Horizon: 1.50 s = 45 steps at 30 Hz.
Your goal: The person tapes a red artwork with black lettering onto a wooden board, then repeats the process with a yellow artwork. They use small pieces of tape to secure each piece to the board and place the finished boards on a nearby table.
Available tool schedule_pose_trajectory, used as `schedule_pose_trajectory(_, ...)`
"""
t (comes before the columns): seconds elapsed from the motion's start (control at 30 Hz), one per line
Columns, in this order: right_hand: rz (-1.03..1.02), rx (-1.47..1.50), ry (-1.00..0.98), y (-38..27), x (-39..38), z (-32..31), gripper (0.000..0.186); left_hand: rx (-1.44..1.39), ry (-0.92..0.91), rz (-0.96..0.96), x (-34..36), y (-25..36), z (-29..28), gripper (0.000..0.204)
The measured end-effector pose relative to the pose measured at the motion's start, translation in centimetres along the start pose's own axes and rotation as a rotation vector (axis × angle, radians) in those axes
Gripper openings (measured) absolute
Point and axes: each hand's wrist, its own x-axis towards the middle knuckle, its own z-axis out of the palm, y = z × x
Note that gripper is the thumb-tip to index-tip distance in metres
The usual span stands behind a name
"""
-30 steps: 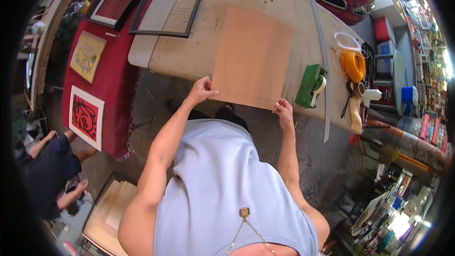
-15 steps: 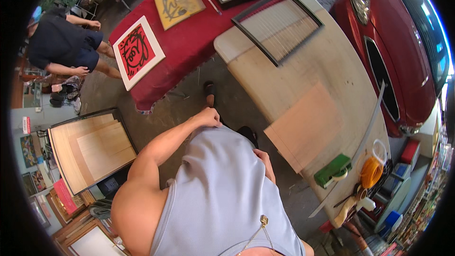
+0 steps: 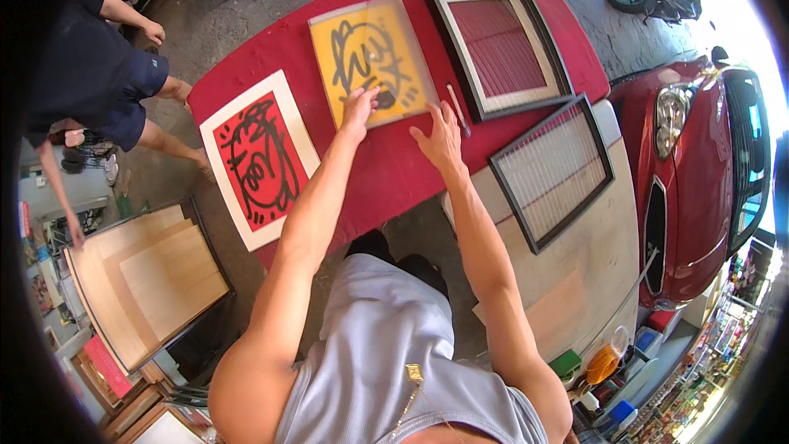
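Observation:
A yellow picture with black brush-like lines (image 3: 403, 53) lies flat on the red tablecloth (image 3: 386, 173), apparently under a hazy clear cover. Over its near edge is my left hand (image 3: 358, 115), its fingers slightly bent and apart, with nothing visible in them. My right hand (image 3: 440, 138) is at the near right corner of that picture, fingers spread and holding nothing. Whether either hand touches the cover I cannot tell. To the left lies a red picture with black lines and a white border (image 3: 283, 119). A slim white pen-like stick (image 3: 459, 111) rests right of my right hand.
A black frame with a cream inner border (image 3: 438, 12) lies at the far right of the cloth. Another dark frame with a striped pane (image 3: 534, 238) overlaps the beige table (image 3: 579, 300). A person in dark clothes (image 3: 86, 57) stands left, near wooden boards (image 3: 168, 279). A red car (image 3: 699, 156) is at right.
Both my hands have moved from beside my shirt, forward to the yellow picture. The view has shifted nearer the red-covered table. The person at the left has moved.

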Motion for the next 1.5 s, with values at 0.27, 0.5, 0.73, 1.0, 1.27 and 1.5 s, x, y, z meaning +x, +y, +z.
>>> schedule_pose_trajectory(0.27, 0.275, -0.162, -0.270, -3.8, 9.7, 0.5, 0.081, -0.033, -0.468, -0.062, 1.9, 5.2, 3.3, 0.045)
schedule_pose_trajectory(0.5, 0.447, 0.842, -0.204, -2.6, 9.7, -6.0, 0.043, 1.075, -0.354, 0.748, 2.7, 8.1, 3.3, 0.045)
schedule_pose_trajectory(0.73, 0.241, 0.458, -0.105, -10.3, 10.4, -14.3, 0.039, 1.115, -0.339, 1.276, -0.7, 15.4, 4.8, 0.037)
schedule_pose_trajectory(1.0, 0.128, 0.442, -0.004, -13.3, 11.1, -16.1, 0.034, 1.050, -0.163, 1.206, -4.0, 18.5, 2.4, 0.024)
schedule_pose_trajectory(1.27, 0.089, 0.539, -0.091, -14.5, 10.6, -16.2, 0.034, 1.318, -0.072, 1.268, -7.9, 20.2, 0.0, 0.047)
schedule_pose_trajectory(1.5, 0.046, 0.553, -0.099, -14.2, 10.9, -15.9, 0.033, 1.207, -0.040, 1.216, -8.0, 20.0, -0.8, 0.031)
